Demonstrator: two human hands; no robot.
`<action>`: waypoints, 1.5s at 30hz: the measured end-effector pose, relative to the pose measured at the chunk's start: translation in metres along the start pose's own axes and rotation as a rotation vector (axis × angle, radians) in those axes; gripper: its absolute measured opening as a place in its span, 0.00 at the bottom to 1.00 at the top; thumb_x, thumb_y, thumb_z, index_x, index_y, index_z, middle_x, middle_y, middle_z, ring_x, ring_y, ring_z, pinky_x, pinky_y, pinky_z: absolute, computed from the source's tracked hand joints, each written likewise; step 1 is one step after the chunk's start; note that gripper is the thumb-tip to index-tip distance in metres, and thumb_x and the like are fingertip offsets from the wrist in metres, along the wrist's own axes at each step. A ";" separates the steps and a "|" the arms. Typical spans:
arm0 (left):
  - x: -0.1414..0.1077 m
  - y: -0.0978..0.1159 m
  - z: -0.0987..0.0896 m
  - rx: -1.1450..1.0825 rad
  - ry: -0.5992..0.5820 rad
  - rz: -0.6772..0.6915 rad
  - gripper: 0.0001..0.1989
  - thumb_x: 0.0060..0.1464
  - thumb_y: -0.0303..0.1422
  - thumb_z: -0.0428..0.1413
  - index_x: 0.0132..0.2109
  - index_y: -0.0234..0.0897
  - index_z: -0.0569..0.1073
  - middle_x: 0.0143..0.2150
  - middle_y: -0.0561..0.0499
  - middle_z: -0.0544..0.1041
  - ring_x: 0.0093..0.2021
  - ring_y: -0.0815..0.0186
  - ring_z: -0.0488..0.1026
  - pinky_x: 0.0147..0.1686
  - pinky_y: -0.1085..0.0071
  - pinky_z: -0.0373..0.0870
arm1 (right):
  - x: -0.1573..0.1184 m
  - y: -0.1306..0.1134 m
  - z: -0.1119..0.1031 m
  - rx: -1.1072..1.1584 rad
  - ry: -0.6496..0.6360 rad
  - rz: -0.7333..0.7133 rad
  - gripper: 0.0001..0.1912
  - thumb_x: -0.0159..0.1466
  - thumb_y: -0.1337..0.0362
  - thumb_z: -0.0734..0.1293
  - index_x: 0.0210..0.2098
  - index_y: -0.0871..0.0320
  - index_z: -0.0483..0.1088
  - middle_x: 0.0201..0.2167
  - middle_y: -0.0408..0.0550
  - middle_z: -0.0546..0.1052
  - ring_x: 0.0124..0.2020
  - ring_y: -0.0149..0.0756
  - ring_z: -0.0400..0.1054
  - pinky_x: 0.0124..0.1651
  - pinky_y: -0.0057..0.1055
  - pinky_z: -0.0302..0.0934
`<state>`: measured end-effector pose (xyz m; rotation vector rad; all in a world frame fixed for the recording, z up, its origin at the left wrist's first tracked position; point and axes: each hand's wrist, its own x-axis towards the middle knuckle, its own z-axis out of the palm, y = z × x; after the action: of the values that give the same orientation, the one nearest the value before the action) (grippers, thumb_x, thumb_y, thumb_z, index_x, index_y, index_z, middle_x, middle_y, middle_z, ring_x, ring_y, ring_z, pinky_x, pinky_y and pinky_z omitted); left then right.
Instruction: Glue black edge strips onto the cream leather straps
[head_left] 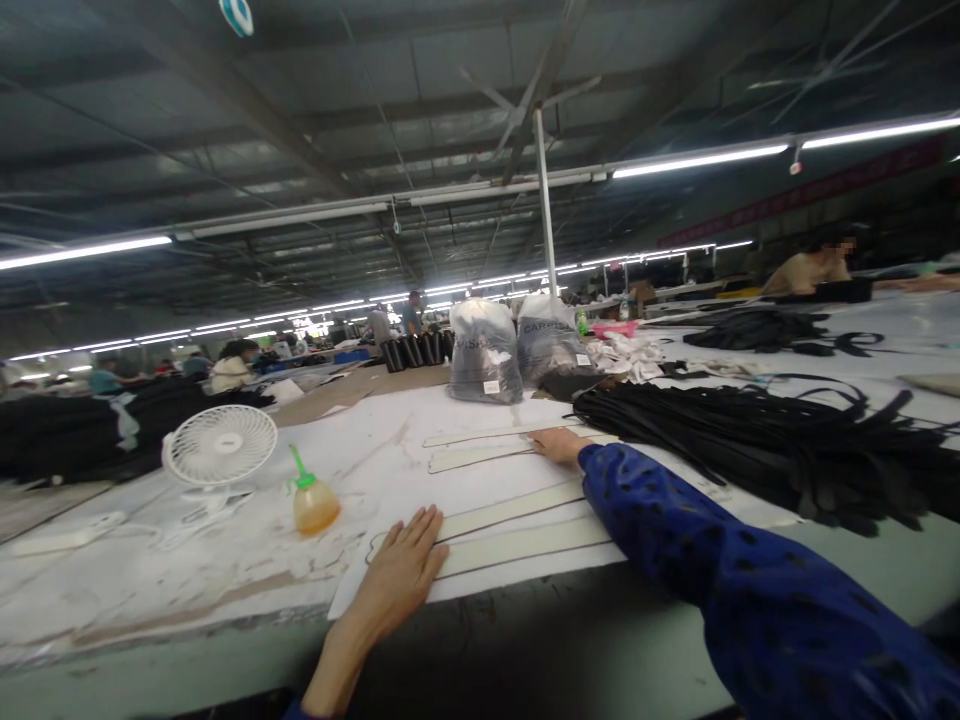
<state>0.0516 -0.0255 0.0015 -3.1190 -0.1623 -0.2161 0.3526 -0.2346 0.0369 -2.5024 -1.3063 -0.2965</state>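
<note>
Hands [409, 560] lie flat on pale strips [525, 549] (sleeve [660, 515] hides some ends), black straps [750, 435], fan [220, 445], bottle [316, 510] nearby

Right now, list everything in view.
Strips: four, pale, foreground
Sheet: one, white, under strips
Table: one, whitish, foreground
Desk fan: one, white, left
Spouted bottle: one, amber, by fan
Power strip: one, white, left
Plastic bags: two, greyish, far side
Straps: uncountable, black, right
Ceiling fans: two, greyish, overhead
Fluorescent lights: several, white, overhead
People: several, mixed clothing, background
Left hand: one, bare, on nearest strips
Right hand: one, bare, on far strips
Sleeve: one, blue, right arm
</note>
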 end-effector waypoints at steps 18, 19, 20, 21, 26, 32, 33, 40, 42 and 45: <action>-0.002 0.001 0.001 -0.048 0.054 0.008 0.26 0.64 0.41 0.38 0.66 0.42 0.57 0.69 0.51 0.53 0.69 0.61 0.49 0.66 0.54 0.48 | -0.035 -0.038 -0.017 0.112 -0.352 -0.315 0.19 0.66 0.56 0.60 0.54 0.53 0.71 0.52 0.51 0.71 0.51 0.40 0.67 0.57 0.33 0.57; -0.002 0.002 0.000 -0.043 0.049 0.010 0.26 0.65 0.42 0.37 0.66 0.42 0.57 0.68 0.51 0.54 0.69 0.61 0.50 0.66 0.55 0.48 | -0.029 -0.034 -0.013 0.085 -0.330 -0.243 0.20 0.67 0.56 0.60 0.55 0.53 0.70 0.55 0.51 0.70 0.55 0.41 0.65 0.59 0.34 0.55; -0.001 0.002 -0.001 -0.038 0.044 0.011 0.26 0.65 0.42 0.37 0.66 0.42 0.57 0.68 0.52 0.55 0.69 0.62 0.50 0.66 0.55 0.48 | -0.021 -0.030 -0.009 0.054 -0.298 -0.161 0.20 0.67 0.57 0.59 0.56 0.54 0.69 0.58 0.52 0.68 0.57 0.42 0.63 0.61 0.37 0.54; -0.001 0.003 -0.001 -0.034 0.040 0.011 0.26 0.65 0.42 0.36 0.66 0.42 0.57 0.68 0.52 0.54 0.69 0.62 0.50 0.66 0.55 0.48 | -0.012 -0.025 -0.004 0.024 -0.265 -0.078 0.21 0.67 0.58 0.58 0.57 0.56 0.67 0.59 0.55 0.67 0.57 0.45 0.62 0.60 0.40 0.54; -0.001 0.003 -0.003 -0.028 -0.004 0.005 0.26 0.65 0.41 0.36 0.66 0.39 0.57 0.69 0.51 0.53 0.69 0.61 0.50 0.66 0.54 0.49 | 0.020 -0.009 0.022 -0.028 -0.160 0.146 0.20 0.63 0.59 0.62 0.51 0.63 0.71 0.51 0.64 0.71 0.54 0.52 0.65 0.56 0.47 0.56; -0.002 0.004 -0.004 -0.027 0.015 0.010 0.26 0.65 0.41 0.37 0.66 0.39 0.57 0.69 0.51 0.53 0.69 0.61 0.50 0.66 0.54 0.49 | 0.021 -0.012 0.021 0.104 -0.052 0.090 0.18 0.65 0.63 0.59 0.48 0.65 0.72 0.47 0.61 0.73 0.48 0.45 0.67 0.53 0.37 0.58; -0.002 0.004 -0.005 -0.030 0.012 0.011 0.26 0.65 0.41 0.37 0.66 0.39 0.56 0.69 0.51 0.53 0.69 0.61 0.50 0.66 0.54 0.49 | 0.021 -0.014 0.017 0.135 -0.026 0.065 0.19 0.66 0.63 0.56 0.48 0.65 0.72 0.46 0.60 0.74 0.48 0.44 0.67 0.53 0.37 0.58; -0.003 0.005 -0.005 -0.019 0.014 0.007 0.26 0.65 0.41 0.37 0.66 0.39 0.56 0.69 0.50 0.53 0.69 0.60 0.50 0.66 0.54 0.49 | 0.015 -0.030 -0.002 0.354 -0.185 -0.190 0.20 0.65 0.59 0.57 0.44 0.65 0.74 0.37 0.49 0.77 0.38 0.37 0.69 0.41 0.28 0.62; -0.003 0.005 -0.005 -0.012 0.020 0.013 0.26 0.65 0.41 0.36 0.66 0.39 0.56 0.69 0.51 0.53 0.68 0.61 0.50 0.66 0.54 0.50 | 0.011 -0.031 0.000 0.371 -0.289 -0.237 0.16 0.61 0.62 0.61 0.39 0.65 0.76 0.34 0.47 0.77 0.36 0.35 0.69 0.40 0.26 0.62; -0.003 0.005 -0.006 0.001 0.016 0.013 0.26 0.65 0.41 0.36 0.66 0.39 0.56 0.69 0.52 0.53 0.69 0.61 0.50 0.66 0.54 0.50 | 0.008 -0.027 0.002 0.354 -0.376 -0.261 0.14 0.58 0.65 0.62 0.37 0.65 0.77 0.31 0.47 0.78 0.34 0.34 0.69 0.38 0.25 0.62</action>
<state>0.0484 -0.0312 0.0066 -3.1153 -0.1422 -0.2412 0.3351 -0.2139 0.0422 -2.1520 -1.6613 0.3433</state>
